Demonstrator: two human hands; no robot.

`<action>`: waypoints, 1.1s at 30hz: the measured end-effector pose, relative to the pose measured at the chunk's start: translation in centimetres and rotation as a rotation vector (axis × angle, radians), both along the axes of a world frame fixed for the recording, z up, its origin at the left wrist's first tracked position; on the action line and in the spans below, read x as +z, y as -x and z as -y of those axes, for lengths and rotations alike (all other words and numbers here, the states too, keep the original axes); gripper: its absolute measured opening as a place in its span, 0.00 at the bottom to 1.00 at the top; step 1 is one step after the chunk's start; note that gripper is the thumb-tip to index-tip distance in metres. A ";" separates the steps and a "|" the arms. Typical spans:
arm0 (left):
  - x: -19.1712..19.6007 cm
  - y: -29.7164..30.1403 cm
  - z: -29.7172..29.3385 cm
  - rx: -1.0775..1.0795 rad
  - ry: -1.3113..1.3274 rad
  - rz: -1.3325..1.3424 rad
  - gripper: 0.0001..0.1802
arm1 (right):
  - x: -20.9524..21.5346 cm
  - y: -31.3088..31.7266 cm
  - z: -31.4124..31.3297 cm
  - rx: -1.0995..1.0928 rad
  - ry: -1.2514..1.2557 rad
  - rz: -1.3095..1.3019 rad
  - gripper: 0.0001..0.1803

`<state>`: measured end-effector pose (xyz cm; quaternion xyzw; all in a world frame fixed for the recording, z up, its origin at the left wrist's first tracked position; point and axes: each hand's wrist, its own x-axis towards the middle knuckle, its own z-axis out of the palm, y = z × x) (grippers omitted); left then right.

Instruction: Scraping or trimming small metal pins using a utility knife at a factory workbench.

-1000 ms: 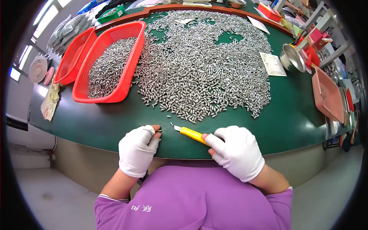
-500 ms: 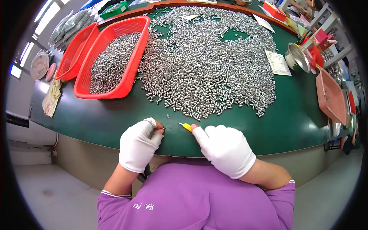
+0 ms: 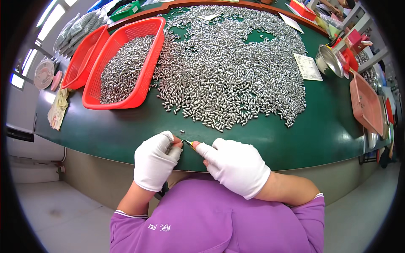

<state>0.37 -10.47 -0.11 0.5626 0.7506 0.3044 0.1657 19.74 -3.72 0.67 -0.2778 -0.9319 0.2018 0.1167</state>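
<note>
Head view: I see the left hand (image 3: 156,161) pinching a small piece (image 3: 182,142), seemingly steadying it against the yellow cutter (image 3: 189,143) the right hand (image 3: 234,166) grips, over the green table (image 3: 312,141) by its near edge.

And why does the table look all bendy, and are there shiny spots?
Head view: the fisheye lens bends the table, so its front edge curves; head view: white glare sits at its left end, probably from the bright windows.
</note>
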 end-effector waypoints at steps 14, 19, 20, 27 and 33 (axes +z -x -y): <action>-0.4 0.4 -0.1 -0.018 0.005 -0.001 0.04 | 0.3 0.3 -1.0 0.089 0.053 0.009 0.23; -0.2 0.5 -0.1 -0.047 -0.008 -0.015 0.05 | 0.9 0.6 -2.3 0.210 0.068 0.039 0.23; -0.2 0.4 -0.1 -0.041 -0.006 -0.010 0.05 | 0.9 0.5 -2.3 0.209 0.069 0.037 0.23; -0.3 0.4 -0.1 -0.040 -0.031 -0.024 0.06 | 0.0 0.3 -0.9 0.079 0.099 -0.031 0.23; -0.2 0.5 0.0 -0.041 -0.010 -0.028 0.06 | 0.2 0.4 -1.4 0.107 0.127 -0.038 0.22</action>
